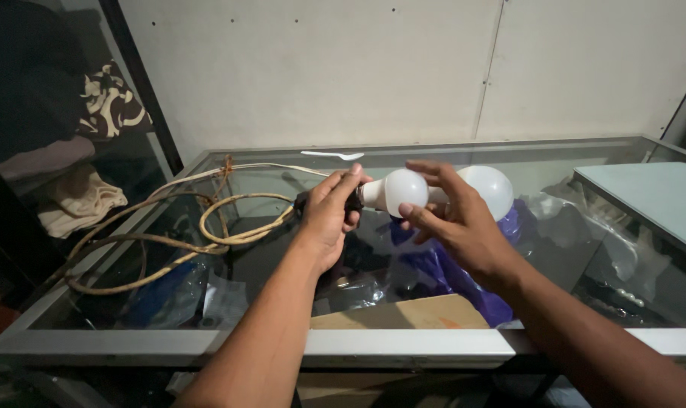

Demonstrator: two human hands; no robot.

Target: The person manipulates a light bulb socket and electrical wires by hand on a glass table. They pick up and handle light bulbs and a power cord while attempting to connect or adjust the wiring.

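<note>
- Bulb (403, 190), white and round, sits in a dark lamp socket (352, 202) above the glass surface (282, 170), between the two hands.
- Left hand (329, 215) is closed around the socket, fingers wrapped from the cable side; its grip looks firm.
- Right hand (452, 219) is half open, with the thumb under the bulb and the other fingers spread over its round end; it touches the bulb lightly and does not close fully on it.
- To do this step well, in my judgement, the left hand must keep the socket steady and straight with the bulb, and the right hand should turn with the fingertips only (glass breaks when it is squeezed).
- It is safer to hold the pair low over the surface, so a slip makes no long fall.
- Count: two white bulbs, the one in the hands and a second bulb (488, 187) just behind the right hand.
- One socket, with one yellowish cable (207, 234) that lies in loose loops on the left of the surface.
- One white plastic spoon (334, 155) near the back edge.
- Under the glass I see blue plastic (433, 268) and one cardboard piece (399, 311); the rest there is too dark to count.
</note>
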